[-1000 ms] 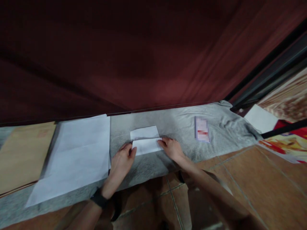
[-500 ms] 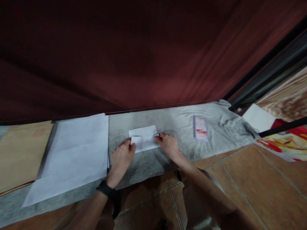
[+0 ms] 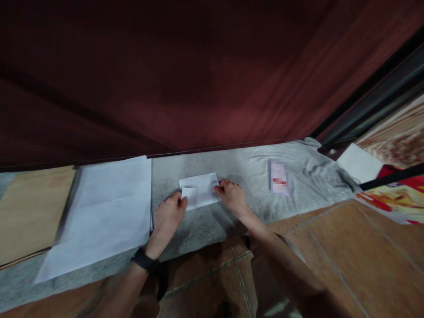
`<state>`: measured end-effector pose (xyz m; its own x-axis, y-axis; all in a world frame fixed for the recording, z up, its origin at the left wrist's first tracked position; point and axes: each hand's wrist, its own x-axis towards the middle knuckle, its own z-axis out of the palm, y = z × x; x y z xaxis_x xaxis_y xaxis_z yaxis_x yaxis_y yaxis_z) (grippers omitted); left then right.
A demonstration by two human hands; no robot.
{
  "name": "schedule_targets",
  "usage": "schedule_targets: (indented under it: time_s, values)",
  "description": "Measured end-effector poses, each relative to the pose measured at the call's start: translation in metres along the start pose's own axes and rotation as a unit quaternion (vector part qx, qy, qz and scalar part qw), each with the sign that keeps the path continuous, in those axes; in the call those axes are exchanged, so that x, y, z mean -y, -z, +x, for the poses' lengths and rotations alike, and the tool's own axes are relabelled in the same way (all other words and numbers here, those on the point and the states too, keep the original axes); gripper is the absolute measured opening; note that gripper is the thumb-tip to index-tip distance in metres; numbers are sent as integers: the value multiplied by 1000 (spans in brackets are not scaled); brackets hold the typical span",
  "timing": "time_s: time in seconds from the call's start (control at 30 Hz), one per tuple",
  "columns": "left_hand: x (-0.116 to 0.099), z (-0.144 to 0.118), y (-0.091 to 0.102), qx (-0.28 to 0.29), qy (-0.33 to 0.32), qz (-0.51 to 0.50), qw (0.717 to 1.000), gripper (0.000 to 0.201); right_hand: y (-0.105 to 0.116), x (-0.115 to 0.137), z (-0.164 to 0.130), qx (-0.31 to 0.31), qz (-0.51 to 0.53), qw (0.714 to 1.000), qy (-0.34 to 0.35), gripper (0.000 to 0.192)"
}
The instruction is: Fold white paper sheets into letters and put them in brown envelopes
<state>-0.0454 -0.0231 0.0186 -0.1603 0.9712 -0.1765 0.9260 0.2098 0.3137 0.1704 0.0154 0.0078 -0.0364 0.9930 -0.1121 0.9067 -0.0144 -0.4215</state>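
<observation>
A small folded sheet of white paper (image 3: 206, 191) lies on the grey cloth, with a flap folded over at its left end. My left hand (image 3: 170, 213) pinches that left end, thumb on top of the flap and fingers curled at the edge. At the opposite end my right hand (image 3: 232, 195) is closed on the paper's right edge, its thumb resting on the upper face. The undersides of the fingers on both hands are hidden.
Large white sheets (image 3: 107, 207) lie on the grey cloth (image 3: 202, 236) to the left, beside a brown paper envelope or folder (image 3: 33, 212). A blurred pink-and-white item (image 3: 279, 177) rests at right. Behind hangs a dark red curtain (image 3: 198, 88); a dark bar (image 3: 394, 176) stands at right.
At the paper's right end, the small raised flap by my right thumb now lies flat or out of sight. Both hands stay in nearly the same place; the view has shifted slightly.
</observation>
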Motion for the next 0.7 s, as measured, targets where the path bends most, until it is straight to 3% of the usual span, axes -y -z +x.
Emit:
schedule_targets:
  time_s: [0.07, 0.17, 0.23, 0.3, 0.37, 0.5, 0.6, 0.7]
  values:
    - [10, 1, -2, 11, -23, -124, 992, 24, 2, -7, 3, 10, 105, 994, 11, 27]
    - [23, -2, 0, 80, -73, -330, 938, 24, 8, -19, 8, 78, 303, 950, -3, 52]
    - [29, -6, 4, 137, -123, -376, 908, 27, 12, -27, 10, 146, 388, 910, -9, 71]
    - [31, -10, 7, 162, -178, -350, 906, 18, 13, -32, 10, 180, 406, 896, 8, 74]
    - [32, -12, 9, 152, -228, -298, 915, 11, 10, -33, 9, 161, 379, 909, 58, 62]
    - [34, -11, 13, 62, -326, -177, 927, 31, -2, -23, 3, 94, 243, 935, 239, 37]
    - [38, -6, 17, -1, -380, -143, 914, 39, -10, -11, -5, 59, 113, 930, 345, 41]
    - [44, 5, 19, -17, -384, -139, 913, 45, -21, 0, -16, 39, 25, 922, 385, 48]
